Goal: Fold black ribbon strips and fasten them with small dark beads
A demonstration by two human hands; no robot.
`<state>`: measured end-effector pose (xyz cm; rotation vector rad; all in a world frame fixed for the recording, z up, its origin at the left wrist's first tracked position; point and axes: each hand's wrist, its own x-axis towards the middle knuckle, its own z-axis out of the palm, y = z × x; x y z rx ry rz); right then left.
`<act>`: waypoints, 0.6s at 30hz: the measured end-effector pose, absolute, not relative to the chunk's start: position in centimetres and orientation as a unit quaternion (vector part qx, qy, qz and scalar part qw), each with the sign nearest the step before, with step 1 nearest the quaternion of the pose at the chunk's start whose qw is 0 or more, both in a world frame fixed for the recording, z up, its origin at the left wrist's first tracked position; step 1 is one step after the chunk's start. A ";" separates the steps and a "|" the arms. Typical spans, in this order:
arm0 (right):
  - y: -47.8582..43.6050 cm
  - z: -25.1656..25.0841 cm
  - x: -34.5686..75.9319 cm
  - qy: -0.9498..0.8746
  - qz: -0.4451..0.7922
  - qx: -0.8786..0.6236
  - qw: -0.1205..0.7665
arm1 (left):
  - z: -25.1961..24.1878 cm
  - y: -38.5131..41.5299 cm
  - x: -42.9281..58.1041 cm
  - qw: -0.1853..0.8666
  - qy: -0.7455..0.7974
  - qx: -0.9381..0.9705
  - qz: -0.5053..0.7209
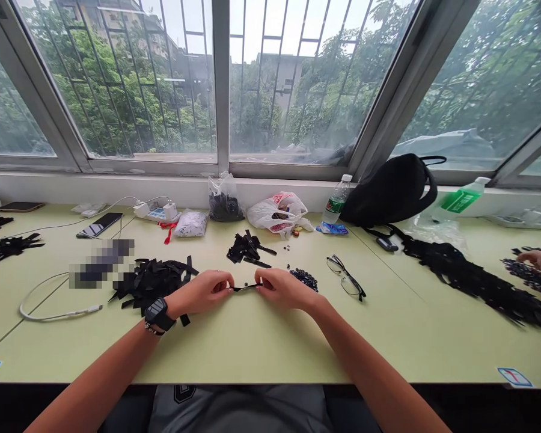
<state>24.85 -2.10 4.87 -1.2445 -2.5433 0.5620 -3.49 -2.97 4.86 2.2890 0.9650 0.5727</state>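
Short black strip (247, 287), prob. soft fabric, light & floppy, best taken by its ends: L grip (198, 293) & R grip (283, 288) each pinching one end, above green counter (252, 346).

Two bottles (336, 199) (one lying down), three hands (199, 292).

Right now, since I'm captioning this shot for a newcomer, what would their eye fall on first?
Probably the left hand and right hand at the centre, pinching a narrow black strip over the pale green table. Then a heap of black strips just beside the left hand and a long black trail across the right side. Above, a wide window full of green trees fills the top.
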 end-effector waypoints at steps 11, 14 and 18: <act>-2.2 5.1 24.9 -0.874 0.198 -0.424 0.130 | 5.3 -3.1 -3.6 0.287 0.363 0.863 0.201; -2.3 5.2 24.8 -0.873 0.203 -0.426 0.125 | 5.4 -3.1 -3.6 0.288 0.362 0.863 0.201; -2.3 5.2 24.8 -0.873 0.201 -0.426 0.125 | 5.3 -3.1 -3.6 0.288 0.358 0.864 0.206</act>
